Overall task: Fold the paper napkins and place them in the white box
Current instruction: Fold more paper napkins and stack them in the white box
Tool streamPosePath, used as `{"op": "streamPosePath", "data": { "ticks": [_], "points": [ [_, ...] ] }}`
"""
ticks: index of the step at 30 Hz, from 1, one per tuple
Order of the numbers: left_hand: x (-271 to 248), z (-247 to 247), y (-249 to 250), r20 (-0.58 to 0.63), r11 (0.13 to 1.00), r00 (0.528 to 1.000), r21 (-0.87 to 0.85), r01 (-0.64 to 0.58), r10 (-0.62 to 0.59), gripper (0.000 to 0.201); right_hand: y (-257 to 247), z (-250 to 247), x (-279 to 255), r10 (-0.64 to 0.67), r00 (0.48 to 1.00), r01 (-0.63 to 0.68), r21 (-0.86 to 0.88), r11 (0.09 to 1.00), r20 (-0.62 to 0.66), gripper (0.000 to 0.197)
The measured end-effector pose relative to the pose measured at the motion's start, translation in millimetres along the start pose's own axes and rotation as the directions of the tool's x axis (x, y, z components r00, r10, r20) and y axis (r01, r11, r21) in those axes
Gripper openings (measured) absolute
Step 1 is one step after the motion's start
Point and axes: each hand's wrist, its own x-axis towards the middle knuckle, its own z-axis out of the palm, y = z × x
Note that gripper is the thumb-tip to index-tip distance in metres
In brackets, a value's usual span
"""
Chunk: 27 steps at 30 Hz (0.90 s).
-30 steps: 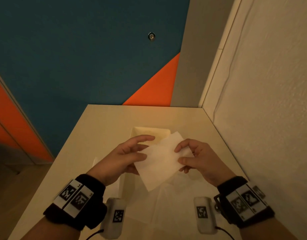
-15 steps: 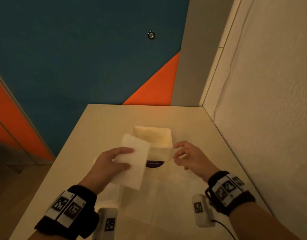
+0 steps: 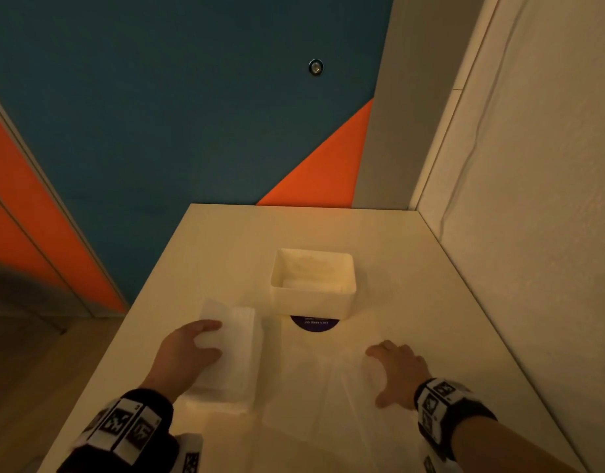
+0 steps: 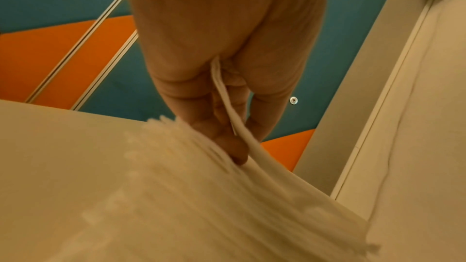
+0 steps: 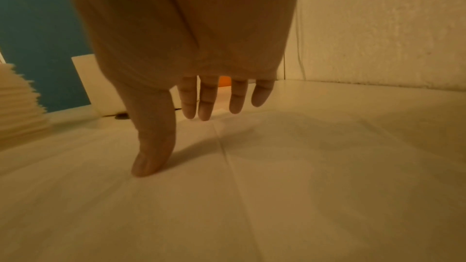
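Only left-wrist view: napkin [image 4: 228,97] pinched between fingers [image 4: 216,127].

Under the left hand [image 3: 188,349], the fingers [image 3: 209,325] cover part of a folded napkin [image 3: 238,331], and the head view does not show whether it is one sheet or several; in the left wrist view the napkin stack [image 4: 201,196] below the fingertips is smeared by blur, its layers running together. The purple sticker [image 3: 314,324] beyond the fingers is half hidden by the white box [image 3: 313,300], and its lettering is too small to read. What lies inside the box is pale and unclear. The right hand [image 3: 394,368] hides the unfolded napkin [image 3: 328,387] beneath its palm. Both forearms are cut off by the lower edge.
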Motion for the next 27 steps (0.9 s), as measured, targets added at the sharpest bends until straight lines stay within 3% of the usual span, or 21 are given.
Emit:
{"op": "streamPosePath", "data": {
  "ticks": [5,12,14,20,24,27],
  "points": [
    [-3.3,1.2,4.4,0.014,0.999,1.000,0.048,-0.020,0.020,0.045,-1.5,-1.7,2.9,0.002,1.000,-0.002,-0.027,1.000,-0.003,0.074],
    [-15.8,0.2,19.7,0.058,0.964,0.996,-0.263,-0.046,0.063,0.043,0.0,-3.5,5.0,-0.004,1.000,0.005,-0.080,0.997,0.008,0.061],
    [-16.7,2.1,21.5,0.067,0.959,0.996,-0.282,-0.030,0.051,0.042,0.3,-3.5,4.9,-0.003,1.000,0.004,-0.092,0.996,0.010,0.061],
    [-7.7,9.1,8.4,0.006,0.997,1.000,0.072,-0.013,0.012,0.045,2.0,-3.4,2.5,0.007,1.000,-0.006,-0.109,0.994,0.003,0.063],
    [-8.4,11.2,4.6,-0.003,0.978,0.999,0.201,-0.046,0.048,0.046,1.5,-5.7,-1.3,0.014,1.000,-0.014,-0.122,0.992,0.003,0.062],
    [-6.6,10.5,0.6,-0.003,0.943,0.999,0.329,-0.050,0.054,0.044,0.6,-6.6,-4.5,-0.011,1.000,0.009,-0.096,0.995,-0.013,0.041]
  ]
}}
